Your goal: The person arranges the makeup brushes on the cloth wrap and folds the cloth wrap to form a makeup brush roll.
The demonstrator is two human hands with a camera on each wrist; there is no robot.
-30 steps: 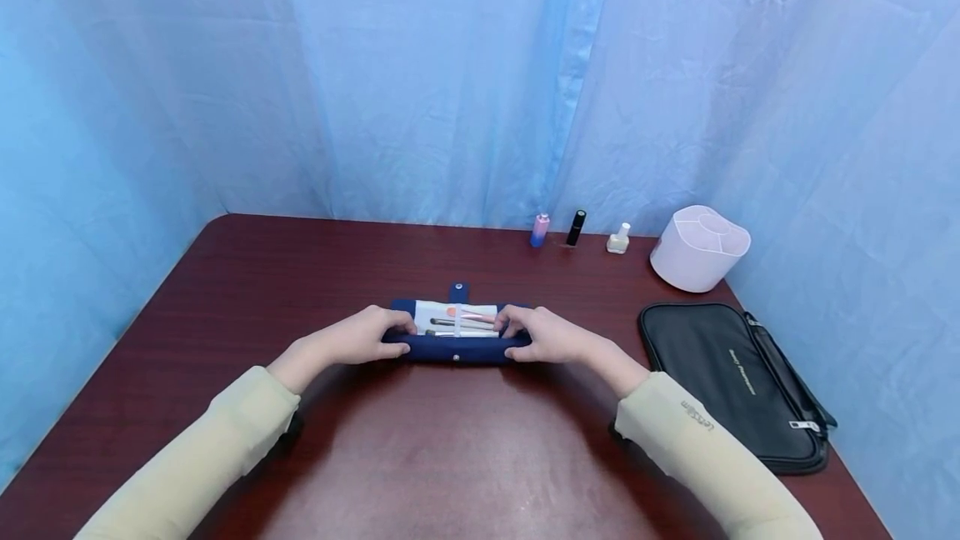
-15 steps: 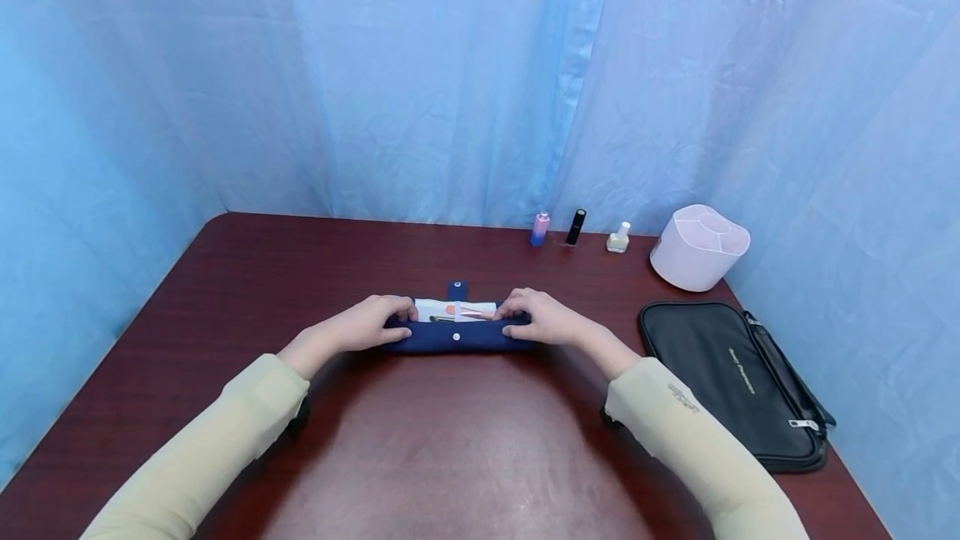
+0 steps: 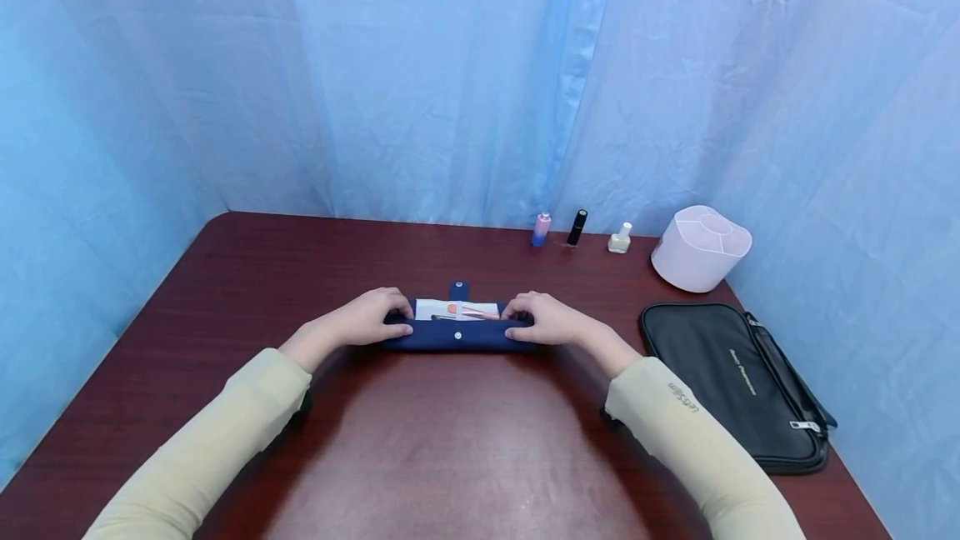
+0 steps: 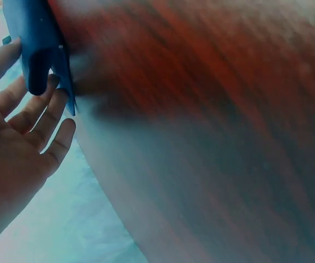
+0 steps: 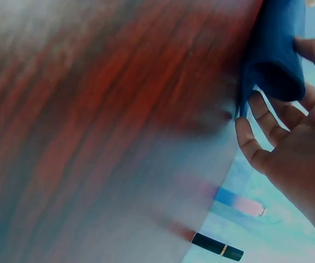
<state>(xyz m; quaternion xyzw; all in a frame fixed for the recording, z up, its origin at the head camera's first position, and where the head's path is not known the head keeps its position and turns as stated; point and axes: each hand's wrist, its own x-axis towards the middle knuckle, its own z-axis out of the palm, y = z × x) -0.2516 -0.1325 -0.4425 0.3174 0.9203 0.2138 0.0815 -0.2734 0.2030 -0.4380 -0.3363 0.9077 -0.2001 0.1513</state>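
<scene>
A navy blue fabric brush pouch (image 3: pixel 457 335) lies mid-table, its near edge folded over into a roll with a silver snap on the front. Pink and dark brushes (image 3: pixel 467 312) on white lining show behind the fold, and a snap tab (image 3: pixel 459 289) sticks out at the far edge. My left hand (image 3: pixel 400 320) grips the roll's left end and my right hand (image 3: pixel 518 321) grips its right end. In the left wrist view the pouch (image 4: pixel 36 44) sits between thumb and fingers (image 4: pixel 36 109). The right wrist view shows the pouch (image 5: pixel 275 49) held the same way by my fingers (image 5: pixel 272 115).
On the dark red table (image 3: pixel 465 440), a black zip bag (image 3: pixel 731 377) lies at the right. Behind it stands a pale pink divided holder (image 3: pixel 701 248). A pink-blue bottle (image 3: pixel 540 229), a black lipstick (image 3: pixel 576 227) and a nail polish bottle (image 3: pixel 619 238) line the far edge. Blue curtains surround the table.
Both hands have rolled the pouch's near fold away from me over the brushes. Less of the white lining and brushes shows now.
</scene>
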